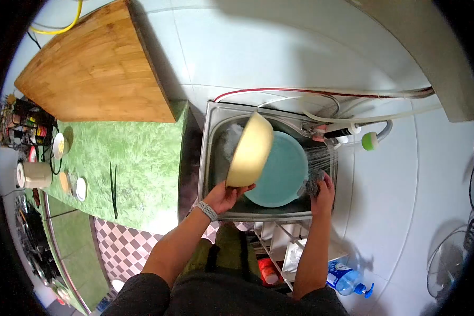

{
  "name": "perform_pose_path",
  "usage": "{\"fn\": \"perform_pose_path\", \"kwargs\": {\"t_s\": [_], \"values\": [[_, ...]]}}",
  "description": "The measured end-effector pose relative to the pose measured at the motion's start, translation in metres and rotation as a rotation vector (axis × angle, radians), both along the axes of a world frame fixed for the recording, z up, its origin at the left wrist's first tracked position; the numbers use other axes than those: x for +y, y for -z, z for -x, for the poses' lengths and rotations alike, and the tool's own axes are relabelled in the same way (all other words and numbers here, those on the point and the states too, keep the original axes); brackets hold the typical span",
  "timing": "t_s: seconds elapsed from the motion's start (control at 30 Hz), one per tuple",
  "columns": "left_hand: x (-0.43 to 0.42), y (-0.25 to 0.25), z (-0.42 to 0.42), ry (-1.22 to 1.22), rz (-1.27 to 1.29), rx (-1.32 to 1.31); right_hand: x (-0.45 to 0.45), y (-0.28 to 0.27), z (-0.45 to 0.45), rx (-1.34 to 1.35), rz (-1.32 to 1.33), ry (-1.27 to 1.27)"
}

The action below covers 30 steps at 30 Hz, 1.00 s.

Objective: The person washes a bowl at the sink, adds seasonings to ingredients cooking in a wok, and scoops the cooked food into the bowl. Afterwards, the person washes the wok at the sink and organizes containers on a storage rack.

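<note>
Holds a pale-yellow deep round bowl in L hand, tipped on edge over the L part of a silver s/steel sink, partly covering a teal round shallow-looking basin in same sink. Has L grip pinched on the bowl's near end, w/ a grey-banded watch on that wrist. Can't tell the bowl's mouth direction for sure. Clutches a dark-grey wiry scrubber in R hand, R grip pinched round it, nr the basin's R edge; can't tell if touching or just apart. Running: thin clear water jets, from a white-and-black spray tap at the sink's far R corner, down twd the basin's R side, close to the scrubber. Also in sink, L of bowl: a whitish frothy-looking patch, too blurry to name. To the L, on a green marbled worktop: two thin black sticks lying side by side, plus a big brown wooden board leaning vs the wall. Below R forearm, beside a white rack: a clear-blue plastic pump bottle, tilted.
</note>
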State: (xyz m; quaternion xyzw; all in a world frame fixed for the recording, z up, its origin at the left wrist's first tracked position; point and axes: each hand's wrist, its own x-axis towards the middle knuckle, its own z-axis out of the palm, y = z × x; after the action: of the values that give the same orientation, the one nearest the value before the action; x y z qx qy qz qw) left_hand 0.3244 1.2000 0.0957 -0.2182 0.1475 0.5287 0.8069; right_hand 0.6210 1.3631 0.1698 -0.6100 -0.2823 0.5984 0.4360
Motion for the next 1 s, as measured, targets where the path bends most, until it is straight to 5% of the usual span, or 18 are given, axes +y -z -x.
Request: {"fn": "perform_pose_path", "kwargs": {"t_s": [0.2,0.3,0.33,0.4,0.47,0.53,0.6,0.67,0.73,0.9,1.0], "values": [[-0.002,0.002,-0.006,-0.135,-0.056,-0.265,-0.013,0.019,-0.026,-0.027,-0.003,-0.072],[0.006,-0.009,-0.002,-0.029,0.013,0.414,-0.018,0.018,-0.027,-0.046,-0.031,-0.049],[0.012,-0.020,-0.001,-0.018,0.013,0.414,-0.018,0.019,-0.028,-0.097,-0.063,-0.077],[0.021,-0.041,-0.004,0.107,0.102,1.022,-0.018,0.022,-0.030,-0.149,-0.092,-0.091],[0.024,0.005,-0.004,0.139,0.060,1.208,-0.017,0.024,-0.025,-0.338,-0.160,-0.171],[0.035,-0.001,0.000,0.350,-0.195,1.881,-0.012,0.044,-0.027,-0.456,-0.245,-0.202],[0.045,-0.006,-0.005,0.348,-0.262,1.895,-0.006,0.070,-0.028,-0.695,-0.419,-0.291],[0.054,-0.003,-0.011,0.121,-0.508,2.236,-0.001,0.074,-0.020,-0.790,-0.484,-0.321],[0.060,-0.001,-0.018,0.184,-0.463,2.224,-0.001,0.057,0.003,-1.000,-0.520,-0.343],[0.075,0.027,-0.043,0.185,-0.399,2.241,0.001,0.098,0.029,-0.899,-0.457,-0.463],[0.077,0.045,-0.064,0.194,-0.299,2.154,0.000,0.136,0.033,-1.126,-0.325,-0.546]]}}
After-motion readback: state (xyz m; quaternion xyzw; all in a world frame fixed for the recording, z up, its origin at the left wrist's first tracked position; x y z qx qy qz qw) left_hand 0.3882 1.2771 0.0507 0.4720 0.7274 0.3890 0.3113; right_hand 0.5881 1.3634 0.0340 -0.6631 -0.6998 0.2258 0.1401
